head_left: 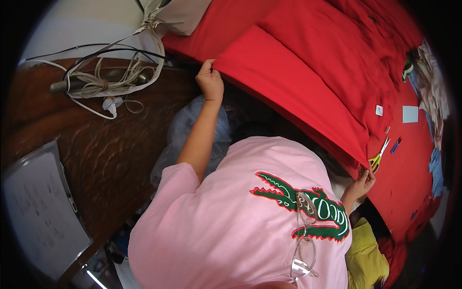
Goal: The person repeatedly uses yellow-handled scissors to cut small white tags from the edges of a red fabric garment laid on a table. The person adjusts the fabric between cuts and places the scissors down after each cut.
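Observation:
A large piece of red fabric (298, 82) lies folded over a table and hangs toward me along its near edge. My left hand (210, 82) is closed on the far-left corner of that edge, with the thumb and fingers pinching the cloth. At the right end of the same edge my right hand (364, 184) pinches the other corner. The edge runs stretched between both hands. Close beside my right hand lie scissors (378, 158) with yellow handles and a small blue tool (396, 145), possibly a thread snipper.
A brown carved wooden surface (139, 130) on the left bears bundled cables (108, 82) and a whiteboard (45, 207). Clear plastic bags (190, 132) sit below my left arm. A pale card (410, 114) and crumpled cloths (433, 91) lie right; yellow fabric (366, 255) is lower right.

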### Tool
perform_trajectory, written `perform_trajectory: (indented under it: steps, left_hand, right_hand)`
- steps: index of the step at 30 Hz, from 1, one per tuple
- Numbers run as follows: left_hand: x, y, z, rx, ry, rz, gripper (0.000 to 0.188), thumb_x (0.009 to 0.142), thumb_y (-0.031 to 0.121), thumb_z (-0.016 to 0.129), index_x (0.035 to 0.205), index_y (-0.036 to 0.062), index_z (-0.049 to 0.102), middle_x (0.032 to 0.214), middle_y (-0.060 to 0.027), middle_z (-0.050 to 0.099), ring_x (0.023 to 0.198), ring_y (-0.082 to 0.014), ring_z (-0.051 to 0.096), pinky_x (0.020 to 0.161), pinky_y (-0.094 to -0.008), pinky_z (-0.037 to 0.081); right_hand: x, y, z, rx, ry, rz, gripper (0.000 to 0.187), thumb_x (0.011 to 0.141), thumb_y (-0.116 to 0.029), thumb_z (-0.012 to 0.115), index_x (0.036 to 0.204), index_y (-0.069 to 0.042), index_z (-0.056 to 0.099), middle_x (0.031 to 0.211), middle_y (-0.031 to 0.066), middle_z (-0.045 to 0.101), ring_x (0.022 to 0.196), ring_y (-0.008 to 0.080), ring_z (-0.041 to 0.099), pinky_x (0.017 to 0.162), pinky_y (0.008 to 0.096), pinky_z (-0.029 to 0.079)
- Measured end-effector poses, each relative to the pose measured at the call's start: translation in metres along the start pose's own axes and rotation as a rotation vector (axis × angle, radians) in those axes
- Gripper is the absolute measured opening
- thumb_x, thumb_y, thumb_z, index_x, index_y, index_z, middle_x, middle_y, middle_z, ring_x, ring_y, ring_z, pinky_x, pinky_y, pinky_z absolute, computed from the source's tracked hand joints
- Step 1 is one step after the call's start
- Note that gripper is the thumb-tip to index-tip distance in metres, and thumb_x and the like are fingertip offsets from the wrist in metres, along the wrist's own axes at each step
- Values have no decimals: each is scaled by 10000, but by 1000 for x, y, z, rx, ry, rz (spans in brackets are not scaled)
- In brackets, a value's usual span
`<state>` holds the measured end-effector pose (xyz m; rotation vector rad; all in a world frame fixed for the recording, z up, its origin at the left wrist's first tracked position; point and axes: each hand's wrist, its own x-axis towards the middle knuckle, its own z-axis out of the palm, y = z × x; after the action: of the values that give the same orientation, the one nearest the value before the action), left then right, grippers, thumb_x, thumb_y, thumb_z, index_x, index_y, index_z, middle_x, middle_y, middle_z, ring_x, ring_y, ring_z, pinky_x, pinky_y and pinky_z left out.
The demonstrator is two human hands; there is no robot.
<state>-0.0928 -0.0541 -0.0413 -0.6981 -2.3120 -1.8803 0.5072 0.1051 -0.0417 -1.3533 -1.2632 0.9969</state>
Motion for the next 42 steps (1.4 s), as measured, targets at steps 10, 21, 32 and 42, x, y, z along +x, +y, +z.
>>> perform_trajectory:
  steps: [10, 21, 32, 42]
  left_hand:
    - [-5, -86, -7, -185, -57, -507, 251, 1042, 118, 561, 1220, -19, 673, 1000, -93, 730, 838, -198, 726, 724, -375, 630]
    - [-3, -75, -6, -253, -90, -618, 217, 1043, 149, 566, 1153, -12, 661, 1005, -112, 710, 873, -231, 720, 764, -375, 619]
    - [3, -84, -28, -214, -352, -655, 200, 1029, 130, 625, 1193, 17, 607, 1010, -109, 715, 898, -229, 737, 885, -419, 623]
    - [-7, -90, -25, -247, -279, -687, 190, 1035, 100, 610, 1203, 20, 573, 1082, -136, 695, 963, -257, 730, 940, -453, 611]
  right_hand:
    - [-42, -26, 13, -812, -245, -400, 129, 967, 11, 658, 1095, 10, 675, 1162, 199, 678, 1095, 383, 668, 958, 432, 531]
    - [-47, -38, 14, -705, -209, -379, 63, 963, -19, 704, 1025, -12, 702, 1102, 149, 700, 951, 308, 718, 811, 363, 578]
    - [-9, -67, 32, -698, -283, -163, 198, 863, -106, 789, 1048, -67, 728, 941, 93, 661, 781, 285, 674, 684, 383, 533]
    - [29, -30, 0, -213, -141, 199, 144, 913, -109, 798, 1013, -4, 788, 876, 21, 739, 773, 94, 638, 708, 255, 505]
